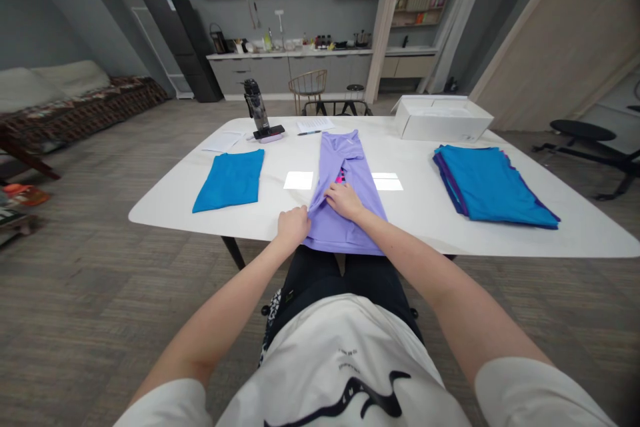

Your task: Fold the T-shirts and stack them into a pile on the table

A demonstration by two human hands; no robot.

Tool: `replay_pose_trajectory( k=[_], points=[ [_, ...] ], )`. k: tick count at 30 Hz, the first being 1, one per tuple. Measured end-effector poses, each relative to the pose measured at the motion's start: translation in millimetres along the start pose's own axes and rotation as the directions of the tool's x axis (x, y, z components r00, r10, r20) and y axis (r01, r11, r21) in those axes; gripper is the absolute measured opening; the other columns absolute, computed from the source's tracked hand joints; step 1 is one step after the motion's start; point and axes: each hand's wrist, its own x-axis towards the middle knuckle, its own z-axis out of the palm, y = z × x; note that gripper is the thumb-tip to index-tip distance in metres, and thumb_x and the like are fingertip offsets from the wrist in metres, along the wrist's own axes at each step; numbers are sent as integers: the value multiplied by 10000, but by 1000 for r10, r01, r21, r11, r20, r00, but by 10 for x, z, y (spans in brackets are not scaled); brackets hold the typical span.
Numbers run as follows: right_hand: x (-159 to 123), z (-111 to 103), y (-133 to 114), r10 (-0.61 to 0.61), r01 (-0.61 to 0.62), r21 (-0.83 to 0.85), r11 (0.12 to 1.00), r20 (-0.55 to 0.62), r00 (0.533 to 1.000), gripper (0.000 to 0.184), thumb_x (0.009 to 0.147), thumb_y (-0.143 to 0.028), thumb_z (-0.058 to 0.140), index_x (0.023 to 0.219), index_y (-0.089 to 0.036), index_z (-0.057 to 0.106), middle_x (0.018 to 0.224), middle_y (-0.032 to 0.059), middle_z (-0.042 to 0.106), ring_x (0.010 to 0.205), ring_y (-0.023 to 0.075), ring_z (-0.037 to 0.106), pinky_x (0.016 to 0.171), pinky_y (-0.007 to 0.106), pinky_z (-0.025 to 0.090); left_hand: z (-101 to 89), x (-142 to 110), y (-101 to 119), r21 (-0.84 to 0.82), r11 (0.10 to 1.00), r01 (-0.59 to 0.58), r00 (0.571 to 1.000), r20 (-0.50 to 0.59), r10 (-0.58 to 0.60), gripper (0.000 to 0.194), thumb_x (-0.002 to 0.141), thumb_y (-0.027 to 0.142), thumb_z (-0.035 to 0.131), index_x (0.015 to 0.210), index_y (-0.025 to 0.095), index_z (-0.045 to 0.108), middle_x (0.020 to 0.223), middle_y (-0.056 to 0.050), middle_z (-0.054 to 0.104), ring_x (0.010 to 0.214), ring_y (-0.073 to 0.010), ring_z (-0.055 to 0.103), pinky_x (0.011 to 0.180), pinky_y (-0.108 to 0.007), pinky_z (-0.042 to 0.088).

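A lilac garment (345, 177) lies lengthwise on the white table (410, 210), folded into a long strip, with a pink mark showing near its middle. My left hand (293, 225) is closed on the garment's near left edge at the table's front. My right hand (344, 200) rests on top of the cloth just beside it, fingers curled and pressing on a fold. The near end of the garment hangs a little over the table edge.
A folded blue garment (231, 179) lies at the left, and a stack of blue and purple ones (493, 185) at the right. A white open box (440, 118), a dark bottle (256, 105), a phone (269, 133), papers (315, 124) and a pen sit along the far side.
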Motion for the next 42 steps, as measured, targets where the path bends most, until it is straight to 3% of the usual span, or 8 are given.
replay_pose_trajectory(
  k=[9,13,19,24,27,31,35,42],
  points=[
    [-10,-41,-115,-12,12,25,1000,6,1000,222,1023,-280,567,1178,-183,693,1145,116,673,1066,265,604,907,378,359,-87,-272,-156,-153,988,7,994,-109,-24,250,977,94,437,1149,215,573,1144,-100,647,947,-240,700,811,-341,502],
    [-51,17,-191,-78,76,46,996,58,995,226,1022,-320,587,1174,-205,709,1120,100,668,1032,255,614,900,368,355,48,-311,-133,-226,974,-10,991,-132,-21,129,1007,248,531,1124,218,576,1138,-90,658,1010,-239,690,859,-331,504],
    [-91,8,-347,-171,156,193,969,60,983,358,981,-349,639,1318,-230,660,1168,91,647,1065,240,610,868,334,367,118,-336,-161,-178,981,76,994,-62,-88,216,1046,375,477,1140,205,572,985,-106,723,933,-282,716,798,-352,489],
    [-73,-16,-513,-195,174,226,958,73,978,285,951,-262,640,1225,-216,703,1153,89,650,1037,231,612,868,330,375,98,-362,-132,-277,957,-86,974,-227,22,196,1060,353,465,1171,217,552,1056,-75,718,1007,-232,694,887,-335,464],
    [-34,-25,-523,-140,124,228,966,54,989,241,966,-171,581,1152,-204,733,1131,83,663,1028,218,621,870,322,392,137,-400,-81,-230,971,-67,958,-288,-2,300,1012,399,562,1243,208,536,1188,-103,678,1118,-257,650,937,-366,446],
    [-26,-85,-459,-129,123,241,963,5,992,228,974,-171,573,1129,-190,739,1122,83,672,1040,218,622,883,318,409,199,-438,-57,-217,974,68,967,-226,-118,436,963,478,621,1272,189,515,1218,-122,668,1127,-284,645,913,-391,449],
    [-82,-145,-402,-113,117,233,966,-30,993,223,1012,-245,539,1052,-179,748,1079,85,672,979,211,621,853,316,421,196,-450,-56,-240,969,64,986,-132,-98,434,959,521,617,1263,226,523,1102,-85,724,1045,-280,690,887,-379,455],
    [-250,-143,-361,-129,140,264,954,-58,990,273,1000,-315,590,1220,-190,693,1152,94,652,1006,221,611,870,314,431,194,-469,-53,-244,969,27,989,-137,-62,236,998,277,541,1232,268,577,1128,-59,751,1000,-255,713,863,-345,472]
  ],
)
